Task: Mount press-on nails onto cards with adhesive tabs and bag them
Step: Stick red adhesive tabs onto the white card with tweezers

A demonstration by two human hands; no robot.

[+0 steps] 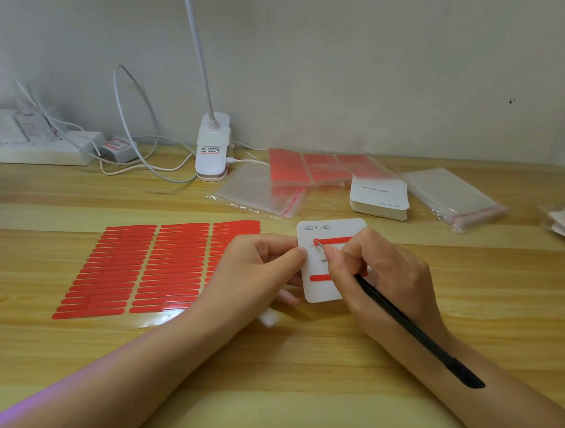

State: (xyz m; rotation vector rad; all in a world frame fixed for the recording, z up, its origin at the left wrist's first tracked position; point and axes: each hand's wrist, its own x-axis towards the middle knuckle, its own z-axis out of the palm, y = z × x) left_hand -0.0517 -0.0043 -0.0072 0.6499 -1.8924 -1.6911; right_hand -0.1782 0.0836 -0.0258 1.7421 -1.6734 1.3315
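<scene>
Pinched at its left edge by the left hand (264,262), the card (329,260) is being held just above the table (428,408), apparently so it is being steadied for the tool. Black tweezers (413,330) are being gripped in the right hand (380,274), the metal tip being set at the left end of the upper red strip (334,241), probably to lift its liner; a lower strip (320,278) is being partly hidden. Card: white, stiff, round-cornered, printed. Tab sheet (144,264): glossy, rows of slim red strips, being kept beside the left hand. Card stack (379,200) and clear bags (453,195) are being kept behind. No nails are being shown clearly.
</scene>
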